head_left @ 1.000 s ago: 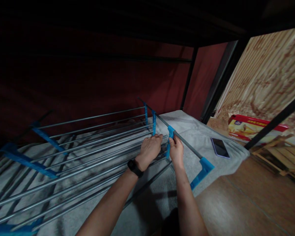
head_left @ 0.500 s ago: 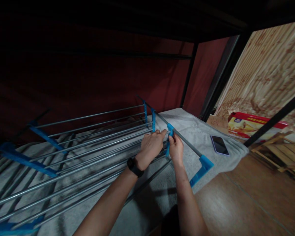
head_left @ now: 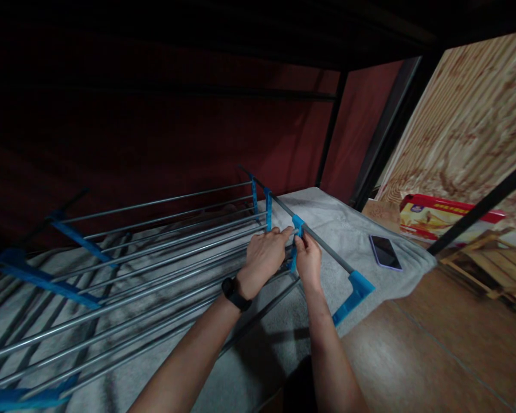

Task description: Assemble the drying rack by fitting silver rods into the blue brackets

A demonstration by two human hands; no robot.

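Note:
A rack of grey metal rods [head_left: 155, 277] with blue plastic brackets lies across the light grey blanket [head_left: 327, 209]. My left hand [head_left: 265, 252], with a black watch [head_left: 236, 293] on its wrist, is closed around a rod near its right end. Its index finger reaches to a blue bracket [head_left: 298, 222] clipped on the crosswise tube [head_left: 333, 251]. From the other side, my right hand [head_left: 309, 261] pinches that bracket below the tube. The fingers hide where rod and bracket meet. A blue corner piece [head_left: 356, 292] sits at the tube's near end.
To the right a phone [head_left: 385, 252] lies on the blanket. Black frame posts [head_left: 333, 132] stand around the bed, with a dark beam overhead. Beyond the blanket's edge are a red and yellow box [head_left: 430, 218], a wooden crate [head_left: 494, 264] and the tiled floor [head_left: 421, 344].
Hardly anything differs: both hands stay at the same bracket and rod. The view has shifted very slightly.

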